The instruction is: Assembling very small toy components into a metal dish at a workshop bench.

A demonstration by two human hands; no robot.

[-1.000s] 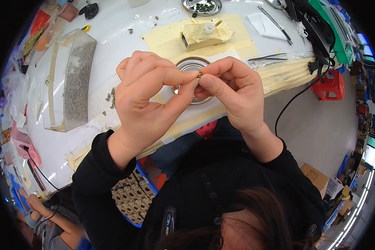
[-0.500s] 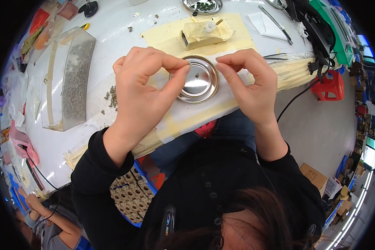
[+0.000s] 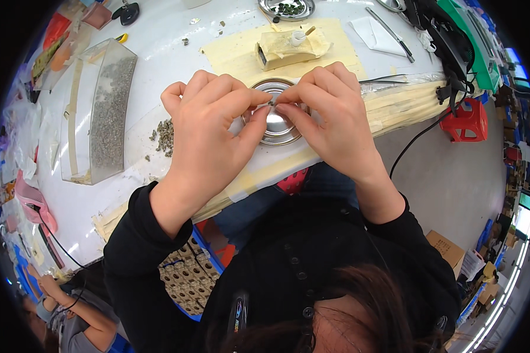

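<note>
My left hand (image 3: 209,132) and my right hand (image 3: 330,115) meet fingertip to fingertip above a round shiny metal dish (image 3: 275,125) on the white table. Between the thumbs and forefingers of both hands sits a tiny grey part (image 3: 271,103), pinched from both sides. The part is too small to tell its shape. The dish lies under my hands, partly hidden by my fingers.
A clear plastic bin (image 3: 97,112) of small grey pieces stands at the left, with a loose heap of pieces (image 3: 164,136) beside it. A tape-wrapped block (image 3: 285,48) lies on yellowish paper behind the dish. A second metal dish (image 3: 287,8) sits at the far edge. A red stool (image 3: 468,120) stands at the right.
Half a second ago my hands were apart over the dish; now their fingertips have come together again on the tiny part, as they were a second ago.
</note>
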